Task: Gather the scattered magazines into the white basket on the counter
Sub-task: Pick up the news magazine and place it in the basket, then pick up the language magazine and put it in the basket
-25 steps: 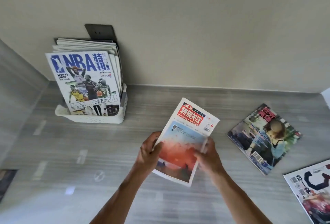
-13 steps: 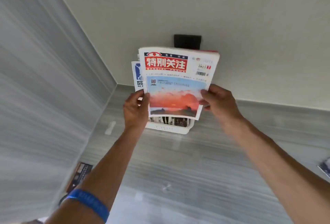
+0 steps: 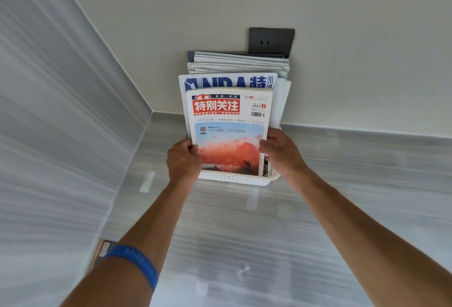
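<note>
The red-titled magazine point(image 3: 228, 133) stands upright at the front of the white basket point(image 3: 236, 179), its lower edge down behind the basket's front wall, just in front of the blue sports magazine point(image 3: 227, 81) and the pale stack point(image 3: 238, 63) behind it. The left hand point(image 3: 184, 158) pinches its left edge and the right hand point(image 3: 281, 151) its right edge, fingers point(image 3: 263, 145) closed onto the cover at about mid-height.

It looks light and thin, with a glossy cover that may slip against its neighbours; being floppy, it would likely bow if held at one corner, so the two-sided hold on the long edges suits it. The basket seems light plastic and could shift if pushed hard.

The basket sits at the desk's point(image 3: 244, 233) back edge, near the back left corner, against a plain wall under a dark wall socket point(image 3: 271, 41). The desk is a grey streaked surface, smooth-looking, bare in front of the basket. A small dark item point(image 3: 104, 249) lies by the left edge, partly hidden by the left forearm with its blue wristband point(image 3: 133, 261); what it is cannot be told.
</note>
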Tool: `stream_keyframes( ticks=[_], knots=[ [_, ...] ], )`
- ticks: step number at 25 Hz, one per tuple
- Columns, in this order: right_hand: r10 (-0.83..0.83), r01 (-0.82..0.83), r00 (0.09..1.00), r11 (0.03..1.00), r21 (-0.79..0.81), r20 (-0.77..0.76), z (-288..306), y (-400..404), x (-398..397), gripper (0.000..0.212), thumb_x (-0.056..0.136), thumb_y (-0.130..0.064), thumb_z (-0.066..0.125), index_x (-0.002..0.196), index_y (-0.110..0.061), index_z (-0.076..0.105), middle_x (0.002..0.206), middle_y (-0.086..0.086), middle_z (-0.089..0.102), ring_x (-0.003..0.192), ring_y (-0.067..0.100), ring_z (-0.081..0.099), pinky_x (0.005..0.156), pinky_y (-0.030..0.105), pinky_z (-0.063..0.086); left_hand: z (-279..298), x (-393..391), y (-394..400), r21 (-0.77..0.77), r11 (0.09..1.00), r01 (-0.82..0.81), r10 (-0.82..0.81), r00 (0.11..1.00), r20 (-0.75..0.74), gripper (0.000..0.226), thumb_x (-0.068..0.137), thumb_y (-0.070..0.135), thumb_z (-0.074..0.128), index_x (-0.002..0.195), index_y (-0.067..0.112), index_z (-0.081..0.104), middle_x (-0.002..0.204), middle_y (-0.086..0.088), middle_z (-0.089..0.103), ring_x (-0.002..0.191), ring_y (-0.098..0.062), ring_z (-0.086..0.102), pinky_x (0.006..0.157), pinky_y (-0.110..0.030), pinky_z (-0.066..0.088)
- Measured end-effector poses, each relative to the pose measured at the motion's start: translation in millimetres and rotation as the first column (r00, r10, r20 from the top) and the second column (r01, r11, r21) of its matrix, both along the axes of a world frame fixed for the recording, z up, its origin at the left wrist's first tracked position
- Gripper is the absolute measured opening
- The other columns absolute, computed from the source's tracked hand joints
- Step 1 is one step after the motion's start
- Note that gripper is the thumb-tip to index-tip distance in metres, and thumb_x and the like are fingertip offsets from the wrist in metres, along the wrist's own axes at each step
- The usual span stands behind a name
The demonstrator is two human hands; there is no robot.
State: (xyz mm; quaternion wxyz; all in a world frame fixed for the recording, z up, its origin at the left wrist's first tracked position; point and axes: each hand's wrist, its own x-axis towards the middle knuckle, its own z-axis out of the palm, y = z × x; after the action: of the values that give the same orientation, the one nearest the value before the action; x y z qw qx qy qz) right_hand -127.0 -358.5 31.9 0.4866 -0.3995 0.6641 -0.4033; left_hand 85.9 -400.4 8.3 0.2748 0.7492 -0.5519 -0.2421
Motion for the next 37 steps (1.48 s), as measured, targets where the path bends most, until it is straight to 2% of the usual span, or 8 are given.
stream_keyframes(
  ticks=[5,9,11,16,21,28,31,37],
  knots=[
    [-0.005,0.012,0.999,0.986,-0.169,0.045,1,25,5,0.05,0.08,-0.036,0.069,0.126,-0.039,0.048,0.124,-0.016,0.062,0.1,0.011,0.066,0.081,0.031,0.054,7,-12,17,-0.098,0.992,-0.079,0.067,0.99,-0.124,0.033,0.085,0.007,0.059,0.116,0.018,0.059,0.122,-0.004,0.066,0.103,-0.026,0.067,0.077,-0.025,0.054],
    [-0.166,0.168,0.986,0.982,-0.089,0.032,-10,66,-33,0.05,0.087,-0.02,0.066,0.134,-0.026,0.048,0.13,-0.012,0.057,0.099,0.009,0.065,0.082,0.028,0.054,15,-44,66,-0.401,0.871,0.284,-0.33,0.942,-0.05,0.058,0.087,-0.003,0.052,0.142,0.015,0.044,0.145,-0.005,0.05,0.13,-0.021,0.05,0.104,-0.029,0.046],
    [-0.226,0.225,0.973,0.974,-0.018,-0.051,-23,104,-67,0.055,0.089,-0.021,0.065,0.139,-0.025,0.044,0.138,-0.007,0.052,0.105,0.015,0.063,0.089,0.033,0.051,14,-79,87,-0.408,0.767,0.496,-0.529,0.848,0.038,0.058,0.089,0.0,0.053,0.145,0.011,0.042,0.149,-0.005,0.047,0.139,-0.019,0.041,0.113,-0.031,0.038],
    [-0.408,0.462,0.802,0.887,0.021,-0.437,-56,208,-174,0.07,0.092,-0.022,0.057,0.151,-0.018,0.018,0.158,0.002,0.026,0.132,0.025,0.048,0.102,0.032,0.041,0,-174,140,-0.19,0.742,0.643,-0.667,0.736,-0.113,0.069,0.089,0.02,0.051,0.153,0.026,0.025,0.155,0.008,0.032,0.142,-0.01,0.031,0.118,-0.039,0.029],
    [-0.033,0.409,0.6,0.872,0.271,-0.799,-74,278,-315,0.082,0.091,-0.034,0.054,0.153,-0.011,0.007,0.163,0.008,0.0,0.148,0.03,0.016,0.115,0.044,0.029,-4,-273,186,-0.194,0.606,0.771,-0.79,0.556,-0.258,0.076,0.089,0.018,0.05,0.151,0.043,0.014,0.158,0.014,0.029,0.144,-0.006,0.03,0.117,-0.03,0.024],
    [0.256,0.24,0.492,0.879,0.412,-0.832,-90,322,-324,0.096,0.082,-0.079,0.019,0.153,-0.014,0.019,0.162,0.006,0.014,0.146,0.031,0.018,0.117,0.047,0.019,-6,-346,215,0.089,0.613,0.785,-0.764,0.618,-0.189,0.068,0.089,0.012,0.057,0.15,0.032,0.032,0.151,0.004,0.044,0.121,-0.036,0.056,0.107,-0.036,0.043],
    [0.304,0.123,0.517,0.899,0.421,-0.8,-85,335,-303,0.099,0.079,-0.082,0.012,0.152,-0.015,0.021,0.162,0.006,0.016,0.146,0.032,0.02,0.118,0.047,0.02,-17,-361,228,0.25,0.624,0.74,-0.732,0.666,-0.144,0.063,0.089,0.015,0.055,0.148,0.027,0.036,0.15,-0.001,0.045,0.13,-0.03,0.05,0.108,-0.036,0.041],
    [0.326,-0.143,0.504,0.945,0.295,-0.8,-86,381,-216,0.072,0.082,-0.075,0.036,0.123,-0.023,0.064,0.137,-0.003,0.059,0.12,0.031,0.059,0.088,0.046,0.055,-38,-372,268,0.457,0.684,0.569,-0.571,0.807,-0.151,0.051,0.086,0.022,0.059,0.135,0.021,0.046,0.129,-0.009,0.061,0.114,-0.031,0.058,0.091,-0.037,0.048]
  ],
)
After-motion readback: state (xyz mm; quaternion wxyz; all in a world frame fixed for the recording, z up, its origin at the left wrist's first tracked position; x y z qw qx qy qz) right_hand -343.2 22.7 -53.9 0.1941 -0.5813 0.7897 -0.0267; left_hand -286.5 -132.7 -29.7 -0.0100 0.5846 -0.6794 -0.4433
